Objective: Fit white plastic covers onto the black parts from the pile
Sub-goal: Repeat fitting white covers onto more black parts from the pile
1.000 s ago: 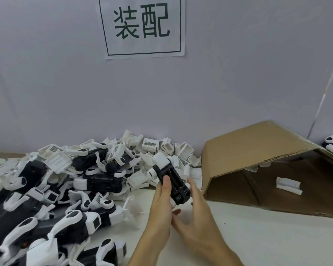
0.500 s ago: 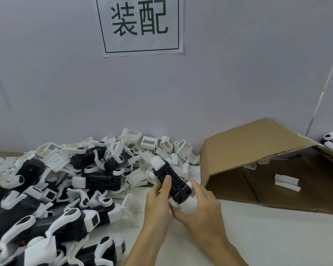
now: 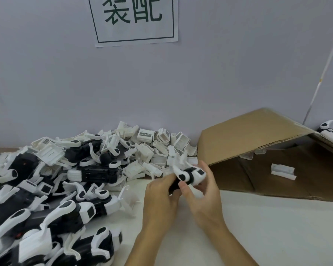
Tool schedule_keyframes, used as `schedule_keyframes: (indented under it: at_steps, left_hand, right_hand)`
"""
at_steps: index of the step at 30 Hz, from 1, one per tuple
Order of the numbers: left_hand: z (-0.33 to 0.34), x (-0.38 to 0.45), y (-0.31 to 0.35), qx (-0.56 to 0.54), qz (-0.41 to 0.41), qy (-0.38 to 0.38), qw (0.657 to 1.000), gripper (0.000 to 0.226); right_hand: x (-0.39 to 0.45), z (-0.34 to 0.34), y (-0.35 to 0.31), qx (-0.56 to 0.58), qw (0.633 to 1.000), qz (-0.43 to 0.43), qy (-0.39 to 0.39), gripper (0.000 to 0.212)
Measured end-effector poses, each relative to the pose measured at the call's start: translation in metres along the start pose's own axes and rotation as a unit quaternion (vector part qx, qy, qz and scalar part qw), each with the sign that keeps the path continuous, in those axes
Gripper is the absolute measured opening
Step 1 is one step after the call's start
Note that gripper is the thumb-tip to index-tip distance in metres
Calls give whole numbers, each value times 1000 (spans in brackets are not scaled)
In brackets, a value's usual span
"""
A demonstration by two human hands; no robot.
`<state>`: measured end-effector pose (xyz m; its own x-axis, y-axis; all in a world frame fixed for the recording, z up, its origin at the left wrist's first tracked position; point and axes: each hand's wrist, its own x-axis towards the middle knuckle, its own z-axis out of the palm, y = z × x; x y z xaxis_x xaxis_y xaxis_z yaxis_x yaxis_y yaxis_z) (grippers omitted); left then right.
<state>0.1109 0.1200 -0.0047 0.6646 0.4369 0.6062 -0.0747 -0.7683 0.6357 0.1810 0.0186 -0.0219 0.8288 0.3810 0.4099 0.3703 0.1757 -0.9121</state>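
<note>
Fingers gripping black part, white table

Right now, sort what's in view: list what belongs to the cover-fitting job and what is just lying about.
Part of the job:
- black part, gripped by the left hand
- white cover on it, held by the right hand
- pile of black parts and white covers

Just lying about:
- cardboard box on its side
- paper sign on the wall
- white cable
</note>
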Motion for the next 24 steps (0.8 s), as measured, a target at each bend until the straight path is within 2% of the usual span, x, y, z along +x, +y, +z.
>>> schedule_keyframes:
  at_steps: [3, 5, 8, 18, 20, 22, 24]
  left_hand:
    - [1, -2, 2, 99, 53, -18, 993, 21]
    - [1, -2, 5, 117, 65, -21, 991, 25]
    - [0, -4, 7, 107, 59, -19, 992, 27]
    - [-1, -5, 6, 132, 57, -36, 989, 19]
    - [1, -5, 4, 146, 52, -39, 987, 17]
    - [2, -5, 4, 147, 37, -25, 988, 16]
    - [1, -4, 5, 102, -17, 9, 995, 21]
  right_hand:
    - [5, 1, -1, 46, 997, 48, 47, 65]
    - [8, 2, 0, 26, 995, 53, 79, 46]
    - [10, 2, 2, 5, 993, 52, 108, 38]
    - [12, -1, 2, 50, 992, 76, 90, 47]
    - [11, -1, 1, 66, 992, 75, 74, 56]
    - [8, 1, 1, 84, 993, 72, 38, 73]
    - [5, 3, -1, 92, 994, 66, 0, 83]
